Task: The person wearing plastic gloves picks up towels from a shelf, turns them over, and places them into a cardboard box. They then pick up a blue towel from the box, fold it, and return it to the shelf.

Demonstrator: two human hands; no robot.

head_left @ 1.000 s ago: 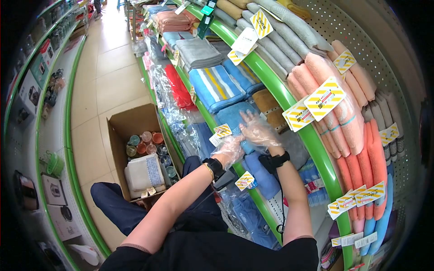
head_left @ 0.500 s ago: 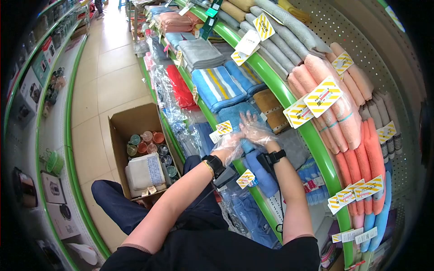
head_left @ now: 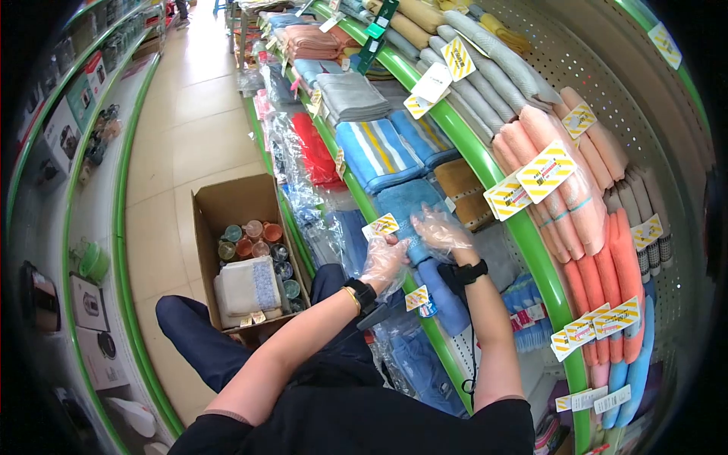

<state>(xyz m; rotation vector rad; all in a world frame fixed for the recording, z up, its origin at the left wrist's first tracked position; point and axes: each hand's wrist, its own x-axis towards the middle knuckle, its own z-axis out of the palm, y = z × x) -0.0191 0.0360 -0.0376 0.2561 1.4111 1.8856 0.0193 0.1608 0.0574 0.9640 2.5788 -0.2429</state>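
At the centre of the frame, a folded teal towel [head_left: 409,199] lies on the middle shelf [head_left: 355,189], and both hands, in clear plastic gloves, are at its near end. The right hand [head_left: 444,230] lies over the towel with its fingers somewhat spread. The left hand [head_left: 385,259] is at the shelf's front edge, just below a striped price tag [head_left: 381,226], its fingers curled; whether they pinch anything, I cannot tell.

Beyond the teal towel is a blue, white and yellow striped towel [head_left: 379,155]; to its right in the frame are brown towels [head_left: 461,189], and nearer the person lies a rolled blue towel [head_left: 446,303]. At the right of the frame, peach towels [head_left: 557,182] and coral towels [head_left: 614,280] sit on the higher shelf.

At the lower left of centre, an open cardboard box [head_left: 220,199] on the floor [head_left: 163,250] holds coloured cups [head_left: 254,239] and pale folded cloths [head_left: 244,287].
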